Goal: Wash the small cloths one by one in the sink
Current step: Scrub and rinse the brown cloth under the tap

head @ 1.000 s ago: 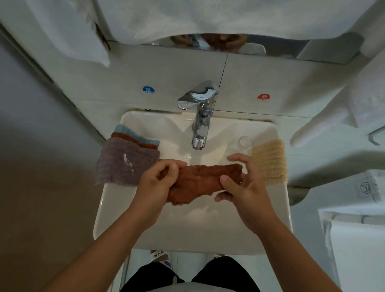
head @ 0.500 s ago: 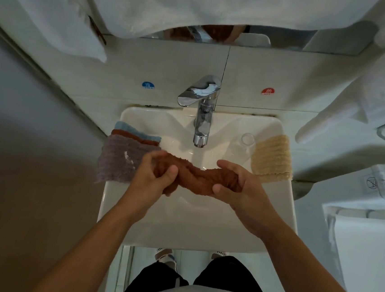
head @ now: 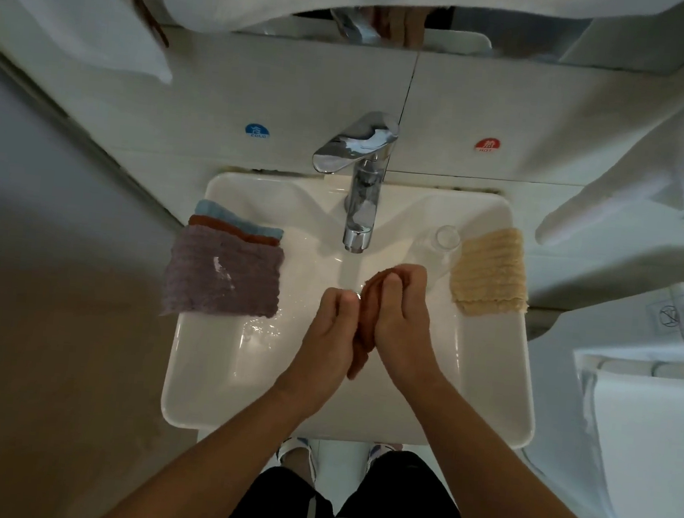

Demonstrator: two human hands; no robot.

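Head view: looks down on a white sink (head: 212,375) set against a tiled wall, with a person's two forearms reaching in over the basin.
Cloth in hand: a rust-brown cloth (head: 369,303), bunched into a lengthwise roll, held over the middle of the basin just in front of the faucet (head: 360,202).
Left hand (head: 331,333): fingers curled against the near side of the roll, gripping it.
Right hand (head: 400,310): fingers wrapped over the far end of the roll, clenched on it; the two hands sit close together with the cloth between them.
Water: droplets and a wet sheen show on the basin floor; whether the faucet is running cannot be told.
Waiting pile: on the left rim, a mauve cloth (head: 222,274) lies on top of another rust cloth (head: 230,229) and a pale blue cloth (head: 232,212).
Right rim: a cream ribbed cloth (head: 489,271) lies alone, beside a clear glass (head: 444,239).
Progress, as a judgement: the cream cloth looks like one already washed and set aside; the rust-brown one is being wrung or rubbed; three on the left seem left to do.
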